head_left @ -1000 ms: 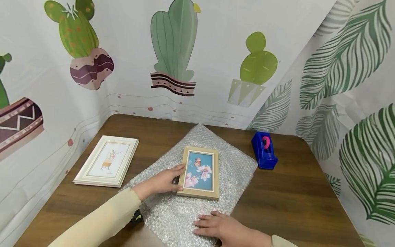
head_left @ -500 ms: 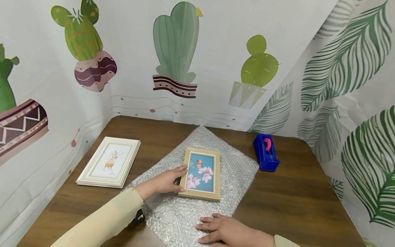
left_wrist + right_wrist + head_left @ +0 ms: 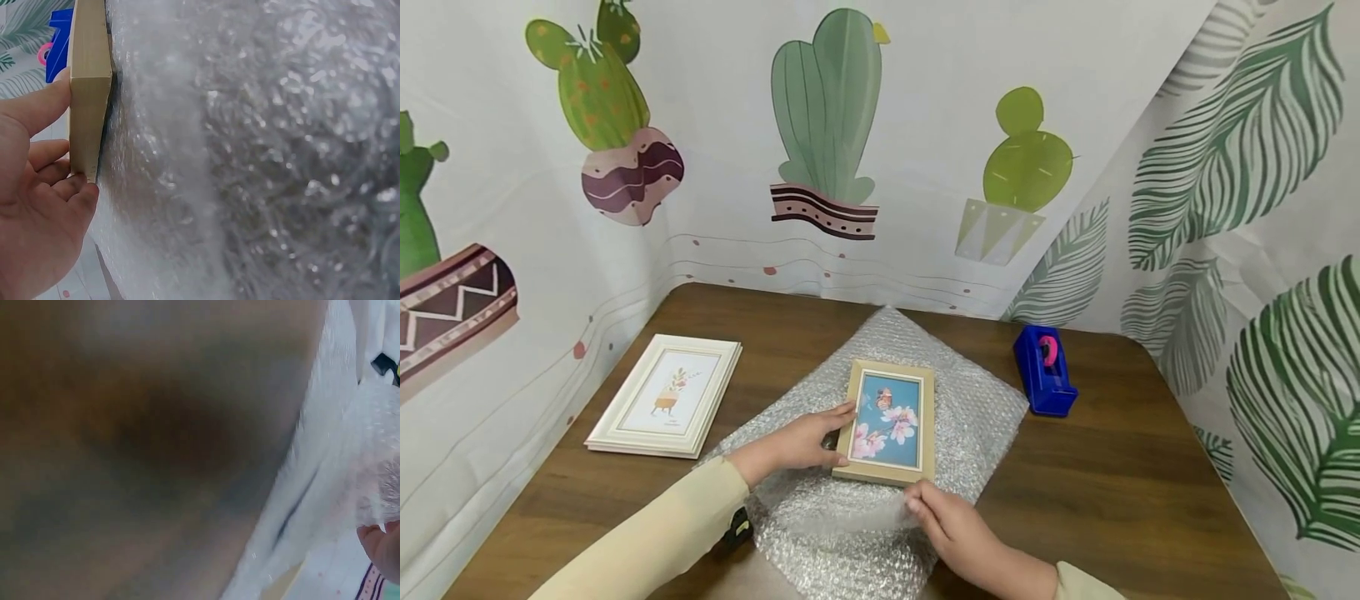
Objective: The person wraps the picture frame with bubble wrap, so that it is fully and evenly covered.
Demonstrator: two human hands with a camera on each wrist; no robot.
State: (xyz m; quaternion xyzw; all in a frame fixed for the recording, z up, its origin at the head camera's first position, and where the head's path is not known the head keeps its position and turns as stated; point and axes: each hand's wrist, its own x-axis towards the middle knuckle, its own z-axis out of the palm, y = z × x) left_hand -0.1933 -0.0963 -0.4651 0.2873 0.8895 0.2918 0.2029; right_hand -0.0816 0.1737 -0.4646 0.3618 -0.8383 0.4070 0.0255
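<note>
Head view: our left hand (image 3: 797, 439) holds the picture frame (image 3: 887, 421) (face up) on the bubble wrap (image 3: 973, 408); our right hand (image 3: 961, 527) pinches its lifted near flap (image 3: 861, 515). Likely we're wrapping; next calls for folding that over.

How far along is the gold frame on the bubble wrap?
Looks done: the bubble wrap is spread out, with the gold frame face up on it. In hand: the left hand holds the frame's left edge; the right hand pinches a raised part of the wrap. Probably left: folding wrap over the frame's uncovered face, then perhaps taping, as the tape dispenser stands apart; the white frame also lies unwrapped.
</note>
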